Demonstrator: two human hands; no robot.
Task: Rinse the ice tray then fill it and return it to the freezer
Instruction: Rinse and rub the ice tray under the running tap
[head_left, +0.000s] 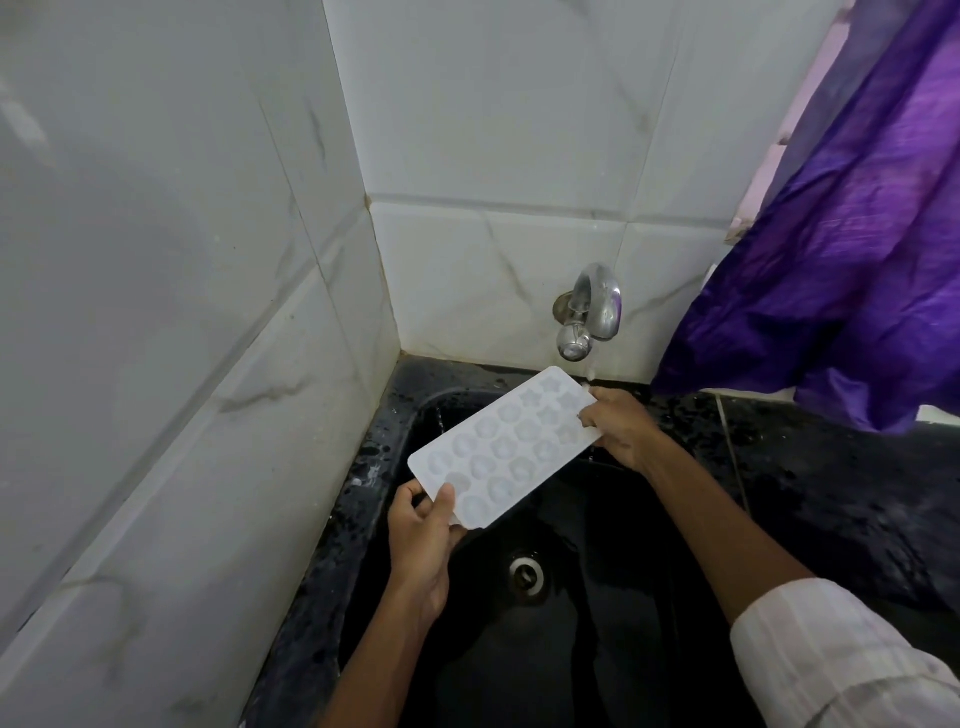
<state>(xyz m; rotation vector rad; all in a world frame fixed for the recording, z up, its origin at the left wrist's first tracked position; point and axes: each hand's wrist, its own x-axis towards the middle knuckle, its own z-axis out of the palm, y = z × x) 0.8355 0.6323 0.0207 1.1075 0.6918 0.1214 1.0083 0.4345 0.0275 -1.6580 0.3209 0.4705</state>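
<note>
A white ice tray (503, 448) with several star and round moulds is held tilted over the black sink (597, 597). My left hand (422, 535) grips its near lower corner with the thumb on top. Its far right corner is in the grip of my right hand (618, 428). Just above that far corner hangs the metal tap (589, 310) on the back wall, and a thin stream of water falls from it onto the corner beside my right fingers.
White marbled tiles close in the left and back. A purple curtain (841, 249) hangs at the right over the wet black speckled counter (810, 467). The sink drain (525, 573) lies below the tray.
</note>
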